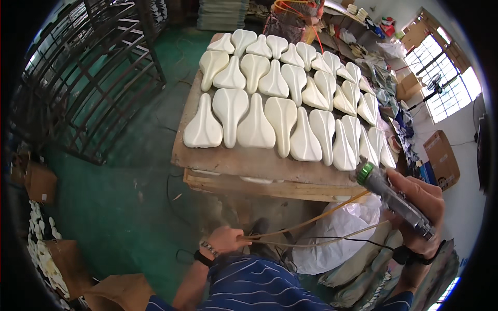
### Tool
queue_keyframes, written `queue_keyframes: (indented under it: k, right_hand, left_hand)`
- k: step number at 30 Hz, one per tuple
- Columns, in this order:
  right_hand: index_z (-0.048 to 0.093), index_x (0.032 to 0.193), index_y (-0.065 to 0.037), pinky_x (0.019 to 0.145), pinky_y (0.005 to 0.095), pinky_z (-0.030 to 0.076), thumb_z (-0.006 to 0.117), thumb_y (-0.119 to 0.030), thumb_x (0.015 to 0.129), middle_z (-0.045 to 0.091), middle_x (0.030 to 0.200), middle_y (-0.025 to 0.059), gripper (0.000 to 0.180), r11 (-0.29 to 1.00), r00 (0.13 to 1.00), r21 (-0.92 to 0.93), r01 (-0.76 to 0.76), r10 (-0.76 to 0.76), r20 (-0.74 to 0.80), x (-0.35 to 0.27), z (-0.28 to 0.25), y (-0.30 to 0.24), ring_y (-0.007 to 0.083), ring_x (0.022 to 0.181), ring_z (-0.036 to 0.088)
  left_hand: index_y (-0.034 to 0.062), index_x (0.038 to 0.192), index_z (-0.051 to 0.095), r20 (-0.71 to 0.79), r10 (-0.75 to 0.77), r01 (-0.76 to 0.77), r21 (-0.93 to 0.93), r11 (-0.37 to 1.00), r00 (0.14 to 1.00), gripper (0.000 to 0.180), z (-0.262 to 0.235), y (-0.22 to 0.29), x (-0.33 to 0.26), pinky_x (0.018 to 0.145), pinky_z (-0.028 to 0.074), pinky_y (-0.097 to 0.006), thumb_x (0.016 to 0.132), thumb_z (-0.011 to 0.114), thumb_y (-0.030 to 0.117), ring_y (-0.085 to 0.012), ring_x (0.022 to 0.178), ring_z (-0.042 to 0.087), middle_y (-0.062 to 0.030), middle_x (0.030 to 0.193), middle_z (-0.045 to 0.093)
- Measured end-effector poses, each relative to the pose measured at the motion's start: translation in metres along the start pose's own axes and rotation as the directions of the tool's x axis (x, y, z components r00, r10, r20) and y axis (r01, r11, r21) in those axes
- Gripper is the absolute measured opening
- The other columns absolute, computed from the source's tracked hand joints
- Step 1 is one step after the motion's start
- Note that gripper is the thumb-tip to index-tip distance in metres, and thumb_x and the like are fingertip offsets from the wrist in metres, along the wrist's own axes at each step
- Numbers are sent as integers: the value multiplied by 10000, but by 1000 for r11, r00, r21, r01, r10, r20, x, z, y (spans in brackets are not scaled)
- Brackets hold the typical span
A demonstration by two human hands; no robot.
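My right hand (426,210) is closed around a grey spray gun (397,201) with a green ring near its front end. The gun points up and left, over the near right corner of a brown board (244,163). On the board lie rows of cream-white bicycle saddle pads (255,129), their narrow ends alternating. Close to my body, my left hand (226,240) is closed on thin yellowish hoses (316,217), which stretch across to the gun. Some of the pads at the right end are partly hidden behind the gun.
A dark metal rack (111,78) stands at the left. Cardboard boxes (116,291) and more white pieces (49,254) sit at the lower left. Beside the board's near right side are a white plastic bag (332,249) and filled sacks (358,272). A dark cable trails there.
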State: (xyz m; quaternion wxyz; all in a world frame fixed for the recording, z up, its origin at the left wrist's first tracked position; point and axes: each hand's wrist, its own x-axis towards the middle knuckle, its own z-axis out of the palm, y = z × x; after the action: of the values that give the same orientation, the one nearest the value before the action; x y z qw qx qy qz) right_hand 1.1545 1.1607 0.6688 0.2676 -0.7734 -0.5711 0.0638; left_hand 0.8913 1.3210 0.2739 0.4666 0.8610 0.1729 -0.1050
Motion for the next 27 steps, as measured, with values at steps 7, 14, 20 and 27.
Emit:
queue_keyframes:
  k: [7,14,20,27]
  right_hand:
    - [704,1244,31,573,312,460,764,-374,764,686,784,120,630,1000,994,23,-13,10,110,-22,-24,15,209,630,637]
    - [687,1248,66,549,316,454,643,-546,896,675,763,152,708,993,970,30,-114,105,221,-30,-37,22,222,592,642]
    - [698,1250,42,523,298,433,669,-510,886,657,715,132,662,998,998,33,60,-61,33,-27,-34,46,190,555,629]
    - [729,1207,13,502,295,412,751,-394,816,631,663,102,564,999,998,-34,15,-17,-63,-34,-33,56,164,538,596]
  left_hand:
    - [78,766,673,-21,111,-111,-5,994,994,497,3,16,14,587,495,-449,858,729,563,-380,630,642,-166,615,615]
    - [63,758,663,59,167,-164,-51,985,984,529,3,54,25,591,489,-453,883,692,576,-388,624,632,-173,608,600]
    - [53,770,678,83,203,-196,-89,977,976,551,20,63,32,596,482,-461,925,632,580,-384,628,634,-170,602,594]
    - [46,752,679,85,188,-175,-138,975,979,575,32,73,43,606,482,-461,940,606,585,-387,635,634,-176,615,609]
